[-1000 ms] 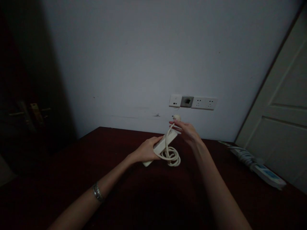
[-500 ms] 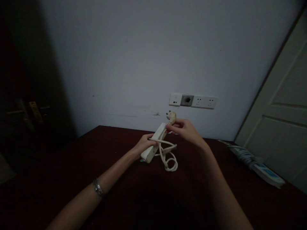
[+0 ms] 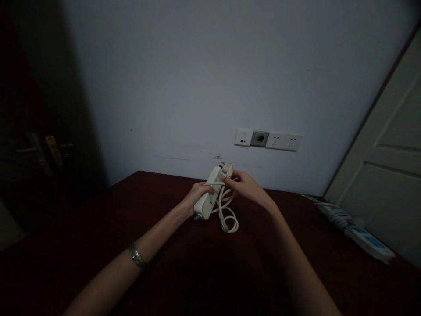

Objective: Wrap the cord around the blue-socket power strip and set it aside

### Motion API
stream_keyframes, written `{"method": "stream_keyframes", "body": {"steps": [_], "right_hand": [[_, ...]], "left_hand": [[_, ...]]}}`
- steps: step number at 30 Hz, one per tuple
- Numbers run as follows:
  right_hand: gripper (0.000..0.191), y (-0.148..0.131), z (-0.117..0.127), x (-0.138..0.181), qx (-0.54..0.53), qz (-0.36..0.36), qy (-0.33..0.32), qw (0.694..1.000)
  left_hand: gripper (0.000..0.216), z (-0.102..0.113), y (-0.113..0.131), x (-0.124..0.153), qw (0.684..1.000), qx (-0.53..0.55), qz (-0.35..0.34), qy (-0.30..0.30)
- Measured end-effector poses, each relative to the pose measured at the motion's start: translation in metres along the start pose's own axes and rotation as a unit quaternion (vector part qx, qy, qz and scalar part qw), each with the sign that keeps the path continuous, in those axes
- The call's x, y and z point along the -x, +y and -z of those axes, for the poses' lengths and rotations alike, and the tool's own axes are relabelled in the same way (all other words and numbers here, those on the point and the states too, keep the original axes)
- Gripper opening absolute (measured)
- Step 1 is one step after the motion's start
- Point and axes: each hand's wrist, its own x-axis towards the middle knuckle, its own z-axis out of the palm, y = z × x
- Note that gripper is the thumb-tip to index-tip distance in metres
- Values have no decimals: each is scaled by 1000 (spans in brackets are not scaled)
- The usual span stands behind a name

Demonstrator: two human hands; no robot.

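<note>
My left hand (image 3: 197, 196) is closed around a white power strip (image 3: 206, 202), which tilts up and away from me above the dark table. Part of the white cord (image 3: 230, 224) crosses the strip by my left thumb, and its loops dangle on the right side. At the strip's far end is the cord's plug (image 3: 227, 169), prongs pointing up and left. My right hand (image 3: 242, 183) is closed at the plug's base, with the cord beside its fingers; exactly how the fingers grip is partly hidden.
The dark red table (image 3: 158, 272) meets a pale wall bearing a row of wall sockets (image 3: 283, 141). At the right lies another power strip (image 3: 371, 243) with its grey cord (image 3: 340, 217) bundled, near a white door (image 3: 391, 171). A door handle (image 3: 54, 151) shows at the left.
My right hand has brought the plug down and left, close against the strip's far end. The cord loops have shifted left slightly. My left hand keeps its hold.
</note>
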Motion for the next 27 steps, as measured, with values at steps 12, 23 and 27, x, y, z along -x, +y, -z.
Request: {"method": "stream_keyframes", "body": {"steps": [12,23,27], "right_hand": [[39,-6,-5,10,48,43,-99,993],[88,-9,-40,18,189,21,159,969],[86,-14,-46,21,211,15,176,961]], "left_hand": [[31,-11,4,9,999,32,-14,24],[13,-7,5,7,987,99,8,123],[14,-6,8,6,978,150,-8,143]]}}
